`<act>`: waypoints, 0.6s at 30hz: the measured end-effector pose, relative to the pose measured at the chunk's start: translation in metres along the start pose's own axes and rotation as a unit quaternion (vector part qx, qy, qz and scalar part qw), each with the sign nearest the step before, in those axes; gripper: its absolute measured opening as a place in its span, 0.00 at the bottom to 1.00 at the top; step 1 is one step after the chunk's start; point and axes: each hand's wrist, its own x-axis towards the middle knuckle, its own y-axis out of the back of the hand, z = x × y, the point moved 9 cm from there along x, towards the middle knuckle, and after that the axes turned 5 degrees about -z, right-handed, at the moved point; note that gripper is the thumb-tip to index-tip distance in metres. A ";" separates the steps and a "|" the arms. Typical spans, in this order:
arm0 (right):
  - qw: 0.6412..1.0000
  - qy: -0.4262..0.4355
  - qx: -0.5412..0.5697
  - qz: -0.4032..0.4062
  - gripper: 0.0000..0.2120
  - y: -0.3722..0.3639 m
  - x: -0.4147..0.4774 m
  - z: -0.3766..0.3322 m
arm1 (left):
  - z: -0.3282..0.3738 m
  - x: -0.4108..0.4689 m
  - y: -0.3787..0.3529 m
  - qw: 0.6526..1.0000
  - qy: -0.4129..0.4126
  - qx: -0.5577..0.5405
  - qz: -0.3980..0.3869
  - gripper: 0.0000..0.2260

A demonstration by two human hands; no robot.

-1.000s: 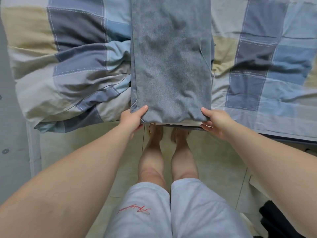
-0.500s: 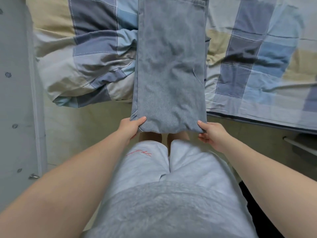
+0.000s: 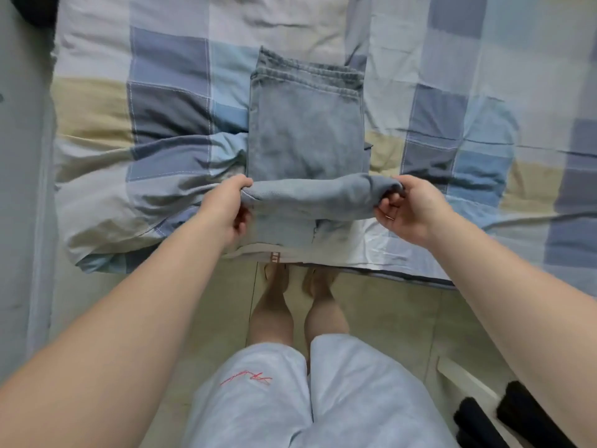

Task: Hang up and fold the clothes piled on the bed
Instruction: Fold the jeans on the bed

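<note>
Step in hand: folding, by my reading. The jeans [image 3: 307, 140] lie flat on the bed [image 3: 161, 76], legs stacked one on the other, hems at the far end. The near part is raised into a soft fold across the width.
Where the jeans are: near the bed's front edge, lengthwise away from the person, resting on the checked cover.
Left hand [image 3: 226, 205]: grips the left end of the raised fold, with its fingers [image 3: 242, 183] pinching the denim, thumb on top.
Right hand [image 3: 410, 208]: holds the right end, its fingers [image 3: 386, 205] curled round the bunched cloth.
Next move, as I judge it: carry the fold forward toward the hems, both ends level, and lay it down square so the side edges line up. The right end looks more bunched than the left and may want smoothing.
Count, jeans: one pair.
Count, hands on it: two.
Count, hems showing: two, stacked at the far end.
Count, hangers: none that I can see.
Count, dark shapes on the floor [image 3: 387, 312] to the person's right: two [image 3: 517, 415]; what they are I cannot tell.
</note>
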 end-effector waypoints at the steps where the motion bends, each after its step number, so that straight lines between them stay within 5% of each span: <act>1: 1.000 0.007 0.004 0.000 0.20 -0.008 0.007 -0.017 | 0.017 0.006 -0.006 1.000 0.005 -0.006 -0.013 0.09; 4: 1.000 0.022 0.007 0.008 0.19 -0.032 0.026 -0.066 | 0.072 0.024 -0.023 0.999 0.009 -0.004 -0.042 0.15; 18: 0.993 0.109 0.012 0.042 0.13 -0.094 0.135 -0.206 | 0.253 0.107 -0.088 0.994 -0.107 -0.011 -0.033 0.11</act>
